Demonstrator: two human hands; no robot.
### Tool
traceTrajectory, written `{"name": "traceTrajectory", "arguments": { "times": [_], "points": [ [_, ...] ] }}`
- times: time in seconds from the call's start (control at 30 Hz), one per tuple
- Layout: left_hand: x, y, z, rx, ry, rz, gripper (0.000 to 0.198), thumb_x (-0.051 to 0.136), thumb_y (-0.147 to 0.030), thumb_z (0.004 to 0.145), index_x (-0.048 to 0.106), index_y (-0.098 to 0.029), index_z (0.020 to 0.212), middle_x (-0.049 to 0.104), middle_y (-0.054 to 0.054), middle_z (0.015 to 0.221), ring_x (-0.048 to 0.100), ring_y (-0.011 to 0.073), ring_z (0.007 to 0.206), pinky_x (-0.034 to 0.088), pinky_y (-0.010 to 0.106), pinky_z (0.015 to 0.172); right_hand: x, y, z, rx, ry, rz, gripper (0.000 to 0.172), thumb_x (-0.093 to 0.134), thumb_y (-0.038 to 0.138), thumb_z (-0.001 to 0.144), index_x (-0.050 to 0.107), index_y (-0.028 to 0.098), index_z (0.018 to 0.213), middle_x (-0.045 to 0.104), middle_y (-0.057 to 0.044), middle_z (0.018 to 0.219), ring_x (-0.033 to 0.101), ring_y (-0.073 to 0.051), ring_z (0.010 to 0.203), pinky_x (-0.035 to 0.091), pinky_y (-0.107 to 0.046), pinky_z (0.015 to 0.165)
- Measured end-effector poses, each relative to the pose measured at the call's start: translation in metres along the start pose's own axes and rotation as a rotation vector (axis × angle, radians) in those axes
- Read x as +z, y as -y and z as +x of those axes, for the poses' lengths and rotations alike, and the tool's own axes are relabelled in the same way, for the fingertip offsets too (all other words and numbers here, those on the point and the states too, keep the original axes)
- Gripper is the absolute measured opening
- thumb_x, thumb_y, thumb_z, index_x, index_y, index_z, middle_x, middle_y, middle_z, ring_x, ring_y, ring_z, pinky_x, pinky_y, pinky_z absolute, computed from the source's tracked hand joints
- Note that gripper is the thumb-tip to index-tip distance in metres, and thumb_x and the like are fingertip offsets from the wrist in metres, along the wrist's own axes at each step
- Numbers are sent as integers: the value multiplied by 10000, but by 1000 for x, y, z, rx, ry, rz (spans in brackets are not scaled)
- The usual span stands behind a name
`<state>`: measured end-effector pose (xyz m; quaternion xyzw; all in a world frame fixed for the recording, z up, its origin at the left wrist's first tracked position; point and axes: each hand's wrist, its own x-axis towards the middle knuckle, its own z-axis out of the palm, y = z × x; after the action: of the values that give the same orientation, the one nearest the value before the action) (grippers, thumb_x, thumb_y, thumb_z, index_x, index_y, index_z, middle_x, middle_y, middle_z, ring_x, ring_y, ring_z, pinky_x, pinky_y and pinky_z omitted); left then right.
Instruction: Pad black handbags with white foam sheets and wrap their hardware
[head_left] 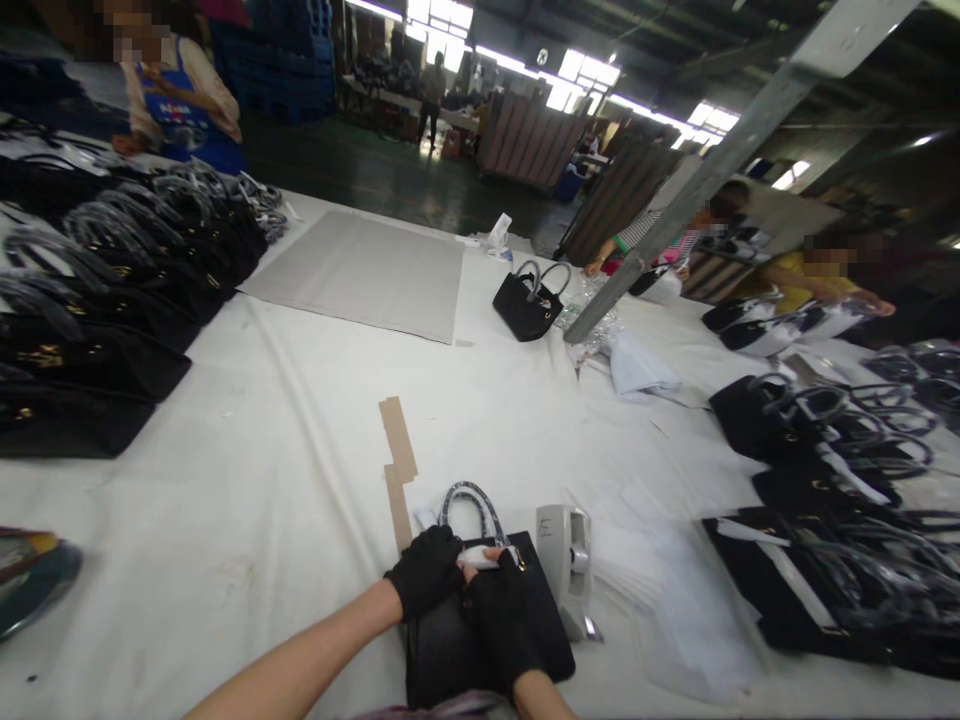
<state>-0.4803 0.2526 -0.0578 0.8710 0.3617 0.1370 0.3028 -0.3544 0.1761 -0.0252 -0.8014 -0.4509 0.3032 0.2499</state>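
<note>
A black handbag lies in front of me at the table's near edge, its handles wrapped in clear plastic. Both my hands wear black fingerless gloves. My left hand is at the bag's top edge, fingers curled against a white wrapped piece. My right hand lies over the bag's front, with thumb and fingertips pinching the same white piece beside a gold fitting. Just right of the bag stands a grey tape dispenser.
Rows of black bags line the left and right sides. Another bag stands farther back, near a slanting metal post. Brown tape strips, a grey sheet and plastic sheets lie on the table. Several people are around.
</note>
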Motion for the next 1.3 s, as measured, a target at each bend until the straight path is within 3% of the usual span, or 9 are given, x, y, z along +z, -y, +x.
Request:
{"name": "traceTrajectory", "arguments": {
  "times": [0.17,0.27,0.4,0.47,0.6,0.77,0.93,1.1,1.3],
  "points": [
    [-15,7,-4,24,-37,11,333,551,-390,917,569,-163,1160,597,83,1147,602,192,961,530,397,829,-24,-4,14,-226,74,-284,291,540,325,849,592,229,1119,692,-90,1099,635,-253,1044,481,-353,901],
    [-20,6,-4,63,-56,17,330,548,-394,918,578,-161,1150,610,82,1133,610,190,953,532,395,829,-40,2,25,-415,196,-610,323,506,303,896,573,225,1202,705,-98,1029,654,-240,956,463,-374,883],
    [-8,10,3,182,-95,16,277,478,-392,934,647,-190,1020,676,87,986,639,222,880,533,378,773,-48,17,32,-664,194,-947,317,486,283,909,561,188,1202,655,-140,1115,621,-301,988,463,-466,851],
    [5,21,8,229,-227,57,292,420,-376,942,662,-219,983,699,88,947,651,240,866,536,383,761,-43,22,35,-719,159,-996,249,444,237,917,595,154,1097,639,-152,1126,612,-313,1000,469,-481,841],
    [28,50,11,274,-397,132,296,451,-389,904,645,-261,1087,718,82,1012,660,258,927,546,375,779,-20,13,40,-614,69,-974,242,411,246,923,594,170,1062,668,-135,1016,628,-336,970,496,-533,790],
    [36,64,8,178,-206,218,397,567,-442,800,633,-292,1161,694,74,1145,633,284,1052,533,387,886,-6,-6,51,-532,89,-895,290,529,283,861,590,212,1135,670,-130,1077,624,-356,1023,479,-582,863],
    [16,28,13,-39,24,209,443,547,-386,826,606,-235,1239,619,134,1272,561,332,1170,450,491,999,-39,-10,62,-550,209,-603,436,634,333,730,607,234,1153,666,-100,1158,627,-308,1030,498,-461,892],
    [-14,-16,23,-202,111,124,384,458,-226,861,618,-175,1206,636,139,1198,563,308,1121,409,493,1000,-82,-14,95,-214,-32,-302,594,462,374,817,471,106,1347,517,-159,1388,467,-251,1305,367,-397,1107],
    [-14,-6,30,-301,122,-188,369,544,-352,867,596,-218,1206,550,197,1274,519,389,1176,430,609,904,-76,-18,150,-169,156,-382,582,520,521,773,591,184,1243,639,-147,1238,592,-302,1167,498,-417,983]
  ]
}}
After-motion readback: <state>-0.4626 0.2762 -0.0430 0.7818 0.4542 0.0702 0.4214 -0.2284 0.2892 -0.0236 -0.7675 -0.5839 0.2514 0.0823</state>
